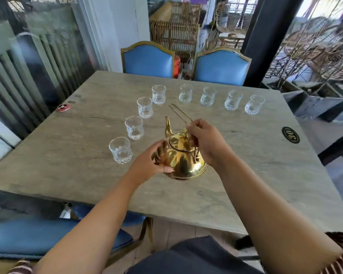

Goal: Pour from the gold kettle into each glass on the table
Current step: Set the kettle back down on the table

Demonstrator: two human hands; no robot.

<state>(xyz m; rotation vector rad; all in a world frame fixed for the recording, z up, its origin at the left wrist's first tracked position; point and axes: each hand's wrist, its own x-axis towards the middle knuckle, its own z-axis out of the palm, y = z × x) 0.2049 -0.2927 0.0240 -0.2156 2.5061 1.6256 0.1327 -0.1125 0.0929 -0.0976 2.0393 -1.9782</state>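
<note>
The gold kettle (183,159) stands on the grey stone table (67,159), near the front middle, spout pointing away to the left. My right hand (207,143) grips the thin wire handle just above the lid. My left hand (152,163) rests flat against the kettle's left side, fingers apart. Several clear cut glasses stand in an arc beyond the kettle, from the nearest glass (120,150) at the left, past another glass (158,94), to the far right glass (254,104). All look empty.
Two blue chairs (148,60) stand at the table's far edge, another blue seat (38,236) at the near left. A red round disc (63,107) lies at the table's left edge and a dark oval number plate (290,135) at its right. Rattan furniture fills the background.
</note>
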